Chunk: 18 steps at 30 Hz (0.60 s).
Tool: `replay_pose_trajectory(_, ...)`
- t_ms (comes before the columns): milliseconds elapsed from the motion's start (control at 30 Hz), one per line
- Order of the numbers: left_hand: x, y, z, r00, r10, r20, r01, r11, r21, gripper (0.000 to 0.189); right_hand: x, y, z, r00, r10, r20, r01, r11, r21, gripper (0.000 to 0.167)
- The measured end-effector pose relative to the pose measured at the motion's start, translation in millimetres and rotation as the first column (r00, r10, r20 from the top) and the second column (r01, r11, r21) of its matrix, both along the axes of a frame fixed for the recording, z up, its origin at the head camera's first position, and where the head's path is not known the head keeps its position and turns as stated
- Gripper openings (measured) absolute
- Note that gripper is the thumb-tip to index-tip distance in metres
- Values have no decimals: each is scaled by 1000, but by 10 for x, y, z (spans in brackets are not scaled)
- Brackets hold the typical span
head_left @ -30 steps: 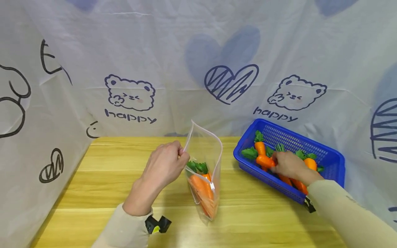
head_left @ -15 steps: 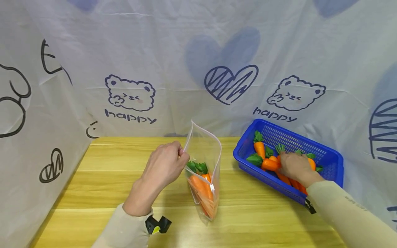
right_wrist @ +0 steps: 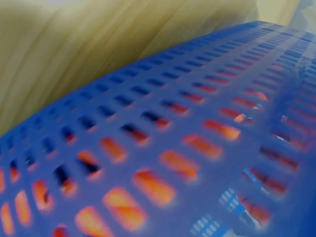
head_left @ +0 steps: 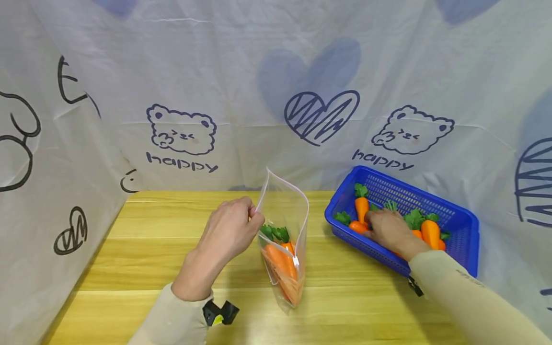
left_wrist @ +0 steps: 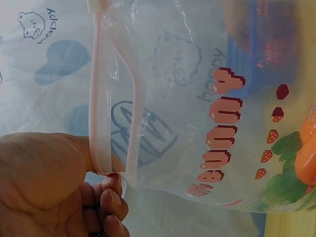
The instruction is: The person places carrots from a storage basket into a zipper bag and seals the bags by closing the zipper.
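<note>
One edge of the mouth of a clear zip bag (head_left: 282, 196) is pinched by the left hand's (head_left: 228, 227) grip. The bag is stood open on the counter (head_left: 164, 225), with carrots (head_left: 280, 266) held inside. At far right, the right hand (head_left: 390, 230) is placed among more carrots (head_left: 430, 234) in a blue basket (head_left: 362, 243); whether anything is pinched by its grip cannot be told.

Left hand (head_left: 228, 227) pinching clear bag (head_left: 282, 206), carrots (head_left: 280, 266) inside, right hand (head_left: 390, 230) among more carrots (head_left: 430, 234) in blue basket (head_left: 431, 201)
</note>
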<state>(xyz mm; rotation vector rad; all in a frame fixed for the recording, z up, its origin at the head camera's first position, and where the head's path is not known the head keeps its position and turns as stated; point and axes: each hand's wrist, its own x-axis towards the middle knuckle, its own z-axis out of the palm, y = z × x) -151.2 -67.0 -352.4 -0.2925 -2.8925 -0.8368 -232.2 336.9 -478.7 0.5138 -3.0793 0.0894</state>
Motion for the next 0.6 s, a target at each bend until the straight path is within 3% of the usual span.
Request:
replay_pose_trajectory(167,-3,1,2,1000,-6,-7,6,1000,-2,13,-38,-5,-44,999,-6,44,5,1000,22,19)
replay_pose_trajectory(367,-12,7,4,1000,-9,-11,9,1000,-5,13,-51,26,8,993,-56,105,55,998,14,26)
replay_pose_trajectory(467,-13,1,5,1000,-7,-4,7,1000,-2,13,-39,17,153,994,-91,55,89,996,31,35)
replay_pose_trajectory(600,-12,-26,0,1000,4,8,-4,1000,1,13,25,-29,413,987,-75,-139,85,994,70,45)
